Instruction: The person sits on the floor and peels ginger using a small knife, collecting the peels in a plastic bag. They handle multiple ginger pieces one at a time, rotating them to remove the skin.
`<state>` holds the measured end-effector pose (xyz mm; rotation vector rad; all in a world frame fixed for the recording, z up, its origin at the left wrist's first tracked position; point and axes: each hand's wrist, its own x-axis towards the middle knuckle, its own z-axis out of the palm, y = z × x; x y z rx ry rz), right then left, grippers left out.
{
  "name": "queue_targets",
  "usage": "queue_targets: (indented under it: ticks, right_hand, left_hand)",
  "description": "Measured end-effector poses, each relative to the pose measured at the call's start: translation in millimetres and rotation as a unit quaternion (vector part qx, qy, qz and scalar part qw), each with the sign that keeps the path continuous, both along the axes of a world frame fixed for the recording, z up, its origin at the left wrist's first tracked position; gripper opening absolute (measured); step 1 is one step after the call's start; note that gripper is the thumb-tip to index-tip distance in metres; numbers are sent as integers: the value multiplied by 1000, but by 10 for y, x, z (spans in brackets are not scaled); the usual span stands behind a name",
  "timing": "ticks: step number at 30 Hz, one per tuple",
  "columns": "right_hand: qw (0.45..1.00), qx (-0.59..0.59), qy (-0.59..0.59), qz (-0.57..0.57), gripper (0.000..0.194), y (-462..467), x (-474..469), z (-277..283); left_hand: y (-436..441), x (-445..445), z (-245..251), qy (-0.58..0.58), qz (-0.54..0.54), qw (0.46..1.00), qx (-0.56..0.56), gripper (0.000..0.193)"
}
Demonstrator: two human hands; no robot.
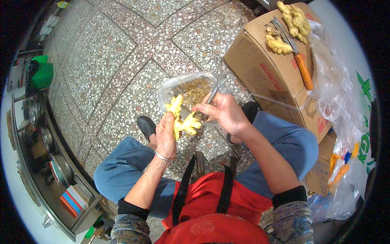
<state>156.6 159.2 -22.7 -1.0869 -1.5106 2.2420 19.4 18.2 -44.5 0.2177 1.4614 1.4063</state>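
My left hand (166, 135) grips a branched piece of ginger root (189, 124), bright yellow and mostly bare of skin. Close by on the right, my right hand (227, 114) holds a slim grey metal tool (214, 90). Its handle end points up and away, and its working end, near the ginger, is partly hidden by my fingers, so its exact kind is unclear. Beneath both hands a clear plastic bag (164, 88) lies open on the floor, with brown peelings (195, 87) inside.
At the right stands a cardboard box (262, 73) bearing a wooden-handled knife (303, 70), a large ginger root (294, 21) and a smaller ginger piece (278, 44). Plastic bags (332, 73) drape beside it. A metal shelf (58, 146) with pans runs along the left. Terrazzo floor (122, 61) lies ahead.
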Motion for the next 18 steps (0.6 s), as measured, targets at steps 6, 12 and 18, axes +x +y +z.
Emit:
queue_targets:
  ticks: [6,12,18]
  right_hand:
    - [987,-132,26,-87,16,35,-6,67]
    - [994,-88,55,-37,15,0,-41,61]
    - [986,-123,66,-97,13,-32,-54,-4]
  left_hand:
    - [41,-19,23,20,39,999,-30,41]
    - [26,-53,25,-11,23,999,-44,41]
    - [23,20,24,-257,27,966,-24,42]
